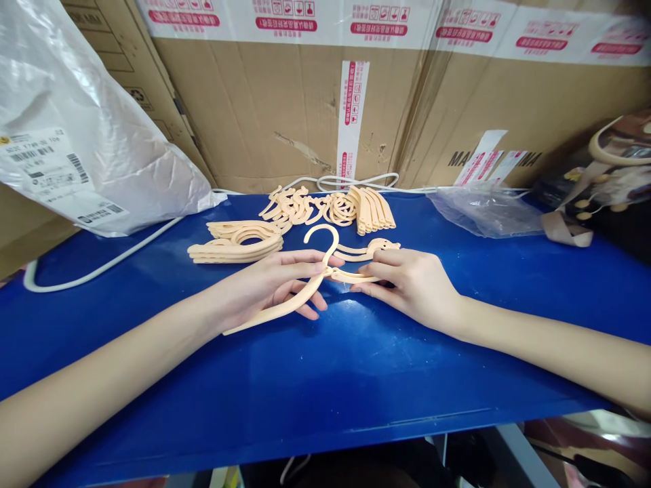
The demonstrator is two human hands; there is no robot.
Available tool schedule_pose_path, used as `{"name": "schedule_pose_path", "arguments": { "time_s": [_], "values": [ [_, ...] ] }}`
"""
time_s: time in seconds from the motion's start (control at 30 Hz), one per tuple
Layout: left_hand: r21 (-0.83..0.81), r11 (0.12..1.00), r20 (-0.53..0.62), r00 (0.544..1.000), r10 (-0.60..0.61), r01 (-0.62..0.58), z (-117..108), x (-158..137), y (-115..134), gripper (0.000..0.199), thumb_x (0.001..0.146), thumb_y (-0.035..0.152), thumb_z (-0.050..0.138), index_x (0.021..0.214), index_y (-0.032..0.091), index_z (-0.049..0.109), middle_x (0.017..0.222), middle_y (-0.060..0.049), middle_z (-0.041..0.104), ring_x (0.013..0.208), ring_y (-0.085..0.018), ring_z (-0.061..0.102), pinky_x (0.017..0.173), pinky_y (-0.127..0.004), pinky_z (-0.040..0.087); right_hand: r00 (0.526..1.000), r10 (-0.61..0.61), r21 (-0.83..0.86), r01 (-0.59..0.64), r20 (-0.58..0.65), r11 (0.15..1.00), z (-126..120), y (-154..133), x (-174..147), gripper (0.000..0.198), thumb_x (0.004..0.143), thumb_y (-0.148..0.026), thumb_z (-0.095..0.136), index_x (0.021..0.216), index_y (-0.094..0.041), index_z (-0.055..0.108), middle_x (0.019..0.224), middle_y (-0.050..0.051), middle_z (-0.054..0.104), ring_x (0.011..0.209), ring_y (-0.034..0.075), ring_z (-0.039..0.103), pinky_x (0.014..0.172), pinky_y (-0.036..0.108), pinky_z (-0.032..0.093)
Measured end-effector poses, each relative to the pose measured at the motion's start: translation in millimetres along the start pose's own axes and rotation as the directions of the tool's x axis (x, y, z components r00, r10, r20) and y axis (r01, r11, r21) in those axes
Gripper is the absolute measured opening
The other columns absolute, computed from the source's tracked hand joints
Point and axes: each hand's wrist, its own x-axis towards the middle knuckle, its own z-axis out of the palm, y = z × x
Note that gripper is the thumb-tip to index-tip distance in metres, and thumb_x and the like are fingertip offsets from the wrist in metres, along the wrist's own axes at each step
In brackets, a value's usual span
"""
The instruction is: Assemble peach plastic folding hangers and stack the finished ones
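A cream plastic folding hanger (295, 303) is held between my two hands above the blue table. My left hand (249, 279) is closed around its middle, near the joint below the upright hook, and one arm of the hanger slants down to the left across the palm. My right hand (420, 283) pinches the other arm, which points right from the joint. Just behind my hands lies another cream hanger piece (350, 256), partly covered by my right hand. Beyond my left hand is a stack of folded cream hangers (231, 254).
Loose cream hooks (295, 207) and a row of curved arm pieces (375, 211) lie at the table's back. Cardboard boxes (264, 102) stand behind. A white parcel bag (127, 156) is at left, clear plastic (488, 210) at right, and a white cable (102, 271) along the blue table (305, 407).
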Motion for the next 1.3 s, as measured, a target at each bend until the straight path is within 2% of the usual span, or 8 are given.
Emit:
{"name": "schedule_pose_path", "arguments": {
  "time_s": [0.6,0.87,1.1,1.23,1.3],
  "values": [
    [0.013,1.0,-0.003,1.0,0.014,-0.014,-1.1,1.1,-1.4,0.03,0.088,0.026,0.063,0.118,0.029,0.065,0.077,-0.001,0.068,0.069,-0.012,0.067,0.063,-0.023,0.061,1.0,0.017,0.03,-0.017,0.027,0.999,0.0,0.0,0.6,0.033,0.093,-0.043,0.051,0.084,-0.018,0.07,0.072,0.002,0.061,0.067,0.014,0.057,0.059,0.025,0.035],
    [0.07,0.997,0.038,0.999,-0.024,0.022,1.4,0.0,-0.9,0.031,0.088,0.027,0.062,0.119,0.026,0.064,0.07,-0.001,0.07,0.066,-0.013,0.068,0.063,-0.022,0.06,0.999,0.003,0.002,-0.004,0.036,1.0,0.3,-1.5,0.0,0.038,0.094,-0.045,0.047,0.083,-0.018,0.071,0.07,0.002,0.06,0.065,0.014,0.056,0.06,0.025,0.035],
    [0.117,0.993,-0.051,0.999,0.016,-0.01,6.0,0.8,-0.3,0.027,0.089,0.025,0.061,0.114,0.019,0.066,0.067,-0.001,0.071,0.054,-0.012,0.066,0.054,-0.02,0.056,0.999,-0.02,0.028,0.019,0.047,0.999,-0.6,-3.0,-0.1,0.041,0.096,-0.047,0.043,0.088,-0.018,0.071,0.069,0.001,0.061,0.063,0.013,0.057,0.056,0.025,0.033],
    [0.125,0.991,-0.077,0.996,0.054,-0.044,5.1,4.2,-2.0,0.028,0.086,0.024,0.064,0.113,0.018,0.065,0.081,-0.004,0.073,0.058,-0.013,0.069,0.056,-0.022,0.058,0.998,-0.043,0.063,0.04,0.055,0.997,-2.3,-5.4,-1.0,0.044,0.096,-0.048,0.041,0.085,-0.018,0.072,0.064,0.0,0.06,0.057,0.01,0.055,0.052,0.024,0.03],
    [0.131,0.99,-0.077,0.995,0.064,-0.053,4.2,5.3,-3.3,0.03,0.085,0.023,0.066,0.113,0.018,0.065,0.082,-0.005,0.073,0.061,-0.014,0.07,0.057,-0.023,0.058,0.997,-0.053,0.069,0.049,0.058,0.996,-3.6,-6.9,-1.5,0.044,0.096,-0.047,0.042,0.083,-0.018,0.072,0.061,-0.001,0.059,0.055,0.01,0.054,0.051,0.024,0.029]
  ]
}}
